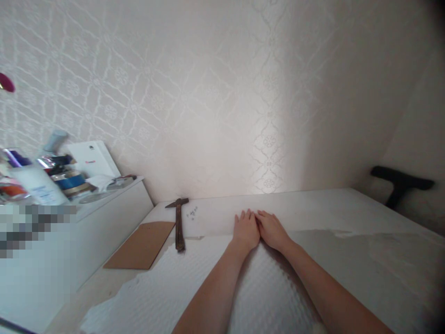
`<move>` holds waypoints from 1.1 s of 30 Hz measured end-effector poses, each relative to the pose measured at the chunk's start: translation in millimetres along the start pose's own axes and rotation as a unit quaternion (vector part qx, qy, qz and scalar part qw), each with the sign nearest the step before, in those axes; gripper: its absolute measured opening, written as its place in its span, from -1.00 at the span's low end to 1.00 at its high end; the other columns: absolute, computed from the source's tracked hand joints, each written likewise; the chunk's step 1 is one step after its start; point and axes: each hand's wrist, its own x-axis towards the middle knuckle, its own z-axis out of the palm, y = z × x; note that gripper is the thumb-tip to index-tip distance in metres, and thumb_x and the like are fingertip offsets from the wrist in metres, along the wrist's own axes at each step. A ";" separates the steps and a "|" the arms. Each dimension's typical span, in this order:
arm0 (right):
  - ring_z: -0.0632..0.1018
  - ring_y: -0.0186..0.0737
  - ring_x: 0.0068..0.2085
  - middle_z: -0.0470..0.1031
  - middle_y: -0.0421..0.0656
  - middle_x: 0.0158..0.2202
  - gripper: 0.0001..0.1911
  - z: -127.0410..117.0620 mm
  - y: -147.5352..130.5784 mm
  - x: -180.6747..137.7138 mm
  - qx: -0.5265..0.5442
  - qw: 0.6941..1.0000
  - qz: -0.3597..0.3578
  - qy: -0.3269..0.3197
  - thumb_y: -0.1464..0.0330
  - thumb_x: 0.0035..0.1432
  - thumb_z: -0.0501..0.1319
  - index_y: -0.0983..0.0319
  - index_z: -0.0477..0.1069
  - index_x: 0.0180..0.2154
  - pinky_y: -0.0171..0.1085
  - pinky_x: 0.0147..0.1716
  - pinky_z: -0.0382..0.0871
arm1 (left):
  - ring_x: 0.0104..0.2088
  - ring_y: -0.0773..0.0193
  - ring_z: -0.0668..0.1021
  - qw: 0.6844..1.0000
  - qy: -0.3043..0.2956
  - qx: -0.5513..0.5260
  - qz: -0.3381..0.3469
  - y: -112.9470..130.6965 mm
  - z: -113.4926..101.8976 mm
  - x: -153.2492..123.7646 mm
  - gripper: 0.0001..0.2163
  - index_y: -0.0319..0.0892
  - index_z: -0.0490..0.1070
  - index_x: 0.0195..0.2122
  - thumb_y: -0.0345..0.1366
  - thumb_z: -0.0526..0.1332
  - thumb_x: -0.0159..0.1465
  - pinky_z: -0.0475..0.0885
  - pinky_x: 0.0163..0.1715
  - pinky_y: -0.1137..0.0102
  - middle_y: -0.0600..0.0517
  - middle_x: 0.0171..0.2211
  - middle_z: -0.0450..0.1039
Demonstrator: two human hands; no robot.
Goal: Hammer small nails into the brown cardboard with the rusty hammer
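Note:
Side by side on the white tabletop (309, 208), my left hand (246, 228) and my right hand (273, 228) rest palms down near the wall. Their thumbs and inner edges meet, and the fingers lie stretched out. Neither hand shows anything in it; what is under the palms is hidden. Beneath my forearms spreads a white textured sheet (194, 273). To the left lies a hammer (179, 225) with a worn handle, its head toward the wall. Several small nail-like bits (193, 212) are scattered beside it. A brown board (141, 246) lies left of the hammer.
On the left a raised white cabinet (114, 241) holds bottles, jars and a white box (93, 160). Patterned wallpaper (208, 116) covers the wall behind the table. A black T-shaped object (399, 181) stands past the right edge. Part of the left side is pixelated.

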 end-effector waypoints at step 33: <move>0.22 -0.08 0.26 0.25 0.06 0.23 -0.52 0.1 -0.1 -0.2 -0.004 1.000 0.006 -0.003 0.45 0.28 -0.11 0.33 0.26 0.18 -0.05 0.22 0.01 | 0.30 0.01 0.12 1.000 0.009 0.005 0.004 -0.4 1.9 0.6 -0.52 -0.35 0.08 0.28 -0.34 -0.17 0.35 0.04 0.26 0.05 -0.14 0.32 0.00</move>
